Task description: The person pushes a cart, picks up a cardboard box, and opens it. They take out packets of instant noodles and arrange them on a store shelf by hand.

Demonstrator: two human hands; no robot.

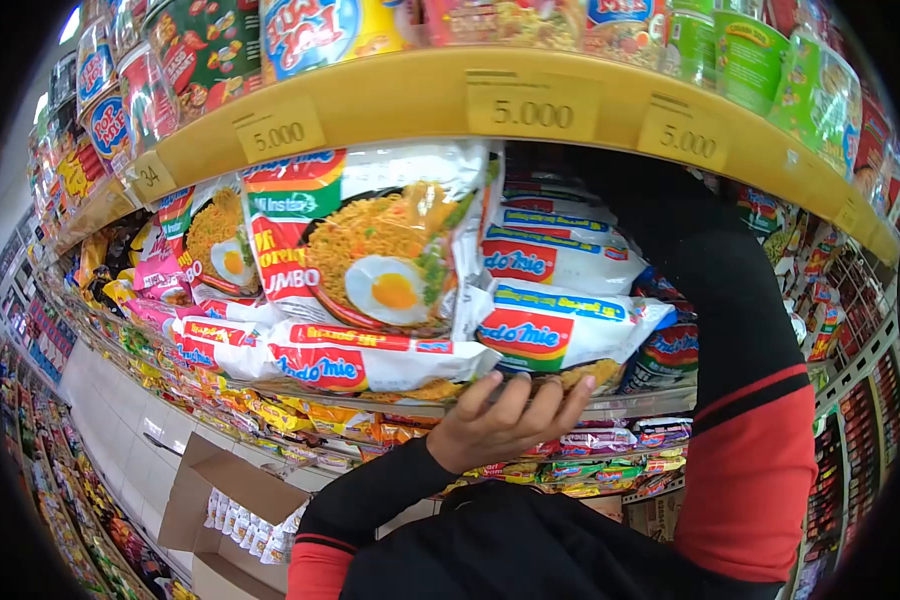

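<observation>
My left hand (510, 415) reaches up from the lower left, its fingers curled under the front of a white Indomie noodle packet (560, 335) in a stack on the shelf. Beside it stands a large Jumbo noodle packet (370, 250) showing fried noodles and an egg, propped upright over more white packets (350, 365). My right arm's black and red sleeve (750, 400) rises on the right and goes deep into the shelf behind the packets. The right hand itself is hidden there.
A yellow shelf edge (420, 100) with 5.000 price tags runs overhead, with cup noodles above it. Lower shelves hold several more snack packets. An open cardboard box (230, 500) with white packets sits on the tiled aisle floor at the lower left.
</observation>
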